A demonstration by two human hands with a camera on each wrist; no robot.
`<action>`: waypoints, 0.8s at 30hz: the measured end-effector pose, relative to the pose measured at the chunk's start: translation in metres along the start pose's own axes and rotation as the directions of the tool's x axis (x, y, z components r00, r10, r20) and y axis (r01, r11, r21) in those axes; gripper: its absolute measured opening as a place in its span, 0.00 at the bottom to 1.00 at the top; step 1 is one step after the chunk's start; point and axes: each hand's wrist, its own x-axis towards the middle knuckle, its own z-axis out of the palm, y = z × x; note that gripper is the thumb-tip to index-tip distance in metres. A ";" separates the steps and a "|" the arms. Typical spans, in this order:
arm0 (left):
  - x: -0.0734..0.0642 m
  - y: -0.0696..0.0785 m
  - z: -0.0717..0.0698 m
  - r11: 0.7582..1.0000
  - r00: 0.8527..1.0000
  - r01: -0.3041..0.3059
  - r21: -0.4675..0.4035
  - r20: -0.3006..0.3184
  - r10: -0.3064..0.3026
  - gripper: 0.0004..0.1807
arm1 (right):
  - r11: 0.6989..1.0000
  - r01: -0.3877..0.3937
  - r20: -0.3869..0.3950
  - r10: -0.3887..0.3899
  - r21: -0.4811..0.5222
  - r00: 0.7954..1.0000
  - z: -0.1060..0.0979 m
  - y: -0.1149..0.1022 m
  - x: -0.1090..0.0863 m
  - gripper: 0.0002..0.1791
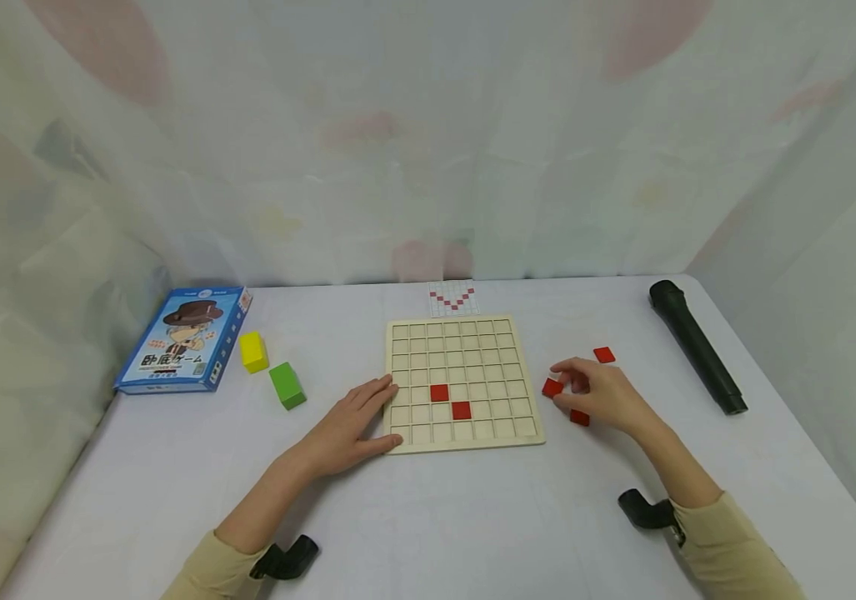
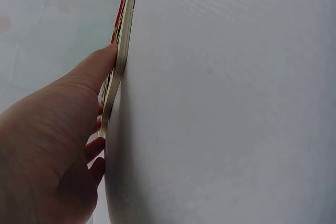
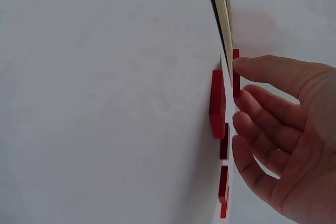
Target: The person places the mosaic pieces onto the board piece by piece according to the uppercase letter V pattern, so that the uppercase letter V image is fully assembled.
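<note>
A square wooden grid board (image 1: 483, 342) lies on the table, with two red square tiles, one (image 1: 438, 392) diagonally beside the other (image 1: 461, 410), in its cells. On the board's left edge rests my left hand (image 1: 348, 427), fingers extended and the thumb (image 2: 97, 66) near the front corner. To the right of the board, my right hand (image 1: 603, 394) pinches a red tile (image 3: 236, 74) between thumb and fingers, held above the tabletop. Other red tiles lie around that hand, one (image 1: 580, 418) below it and one (image 1: 603, 355) behind it.
A small card (image 1: 453, 298) with a red V pattern lies behind the board. At left are a blue game box (image 1: 183, 340), a yellow block (image 1: 253, 352) and a green block (image 1: 288, 386). A black flashlight (image 1: 698, 346) lies at right. Patterned curtains (image 1: 428, 150) surround the table.
</note>
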 end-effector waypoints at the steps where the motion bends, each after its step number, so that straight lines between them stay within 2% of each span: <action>1: 0.000 0.000 0.000 1.000 1.000 0.000 -0.001 -0.001 0.000 0.45 | 1.000 0.000 -0.002 0.000 0.007 1.000 0.001 -0.001 0.002 0.21; 13: -0.001 0.001 -0.002 1.000 1.000 0.010 -0.015 0.003 -0.010 0.45 | 0.992 0.068 0.036 -0.072 0.105 0.997 0.021 -0.035 0.032 0.24; 24: 0.000 0.002 -0.002 1.000 1.000 0.018 -0.022 0.004 -0.018 0.44 | 0.980 0.069 0.090 -0.087 0.188 0.992 0.051 -0.063 0.062 0.23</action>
